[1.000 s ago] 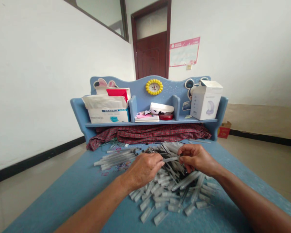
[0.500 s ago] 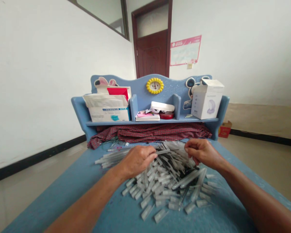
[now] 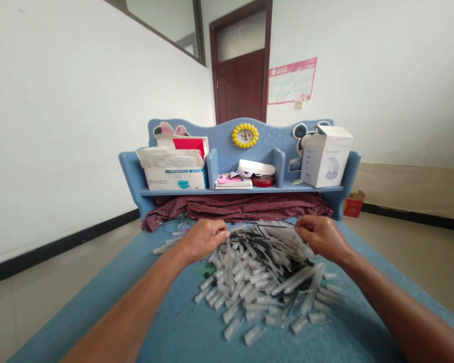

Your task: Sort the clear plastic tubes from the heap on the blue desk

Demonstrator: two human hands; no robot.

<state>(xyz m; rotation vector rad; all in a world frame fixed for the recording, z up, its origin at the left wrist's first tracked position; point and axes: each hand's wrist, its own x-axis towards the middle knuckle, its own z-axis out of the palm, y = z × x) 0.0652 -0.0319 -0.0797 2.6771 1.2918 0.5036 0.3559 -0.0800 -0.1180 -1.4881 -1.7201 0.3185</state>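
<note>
My left hand [image 3: 206, 239] is closed in a pinch at the left side of a pile of small translucent plastic tubes [image 3: 249, 275]. A slim translucent tube [image 3: 237, 230] reaches right from its fingertips. My right hand [image 3: 321, 235] is also pinched, above the pile's far right side. A thin black rod [image 3: 276, 226] runs leftward from its fingers over the heap. Dark thin pieces [image 3: 263, 244] lie among the clear tubes. Longer clear tubes [image 3: 297, 279] rest at the pile's right. Part of a bundle of long tubes [image 3: 164, 247] shows behind my left wrist.
The blue desk [image 3: 174, 322] has a raised shelf [image 3: 287, 189] at its back. On it stand a mask box [image 3: 174, 176], a red round tin [image 3: 263, 181] and a white carton [image 3: 325, 159]. Checked cloth [image 3: 238, 206] lies folded beneath the shelf.
My left hand has moved left and slightly up, away from the pile's middle. My right hand has shifted slightly right in view, and a black rod now shows at its fingers. The view has shifted slightly.
</note>
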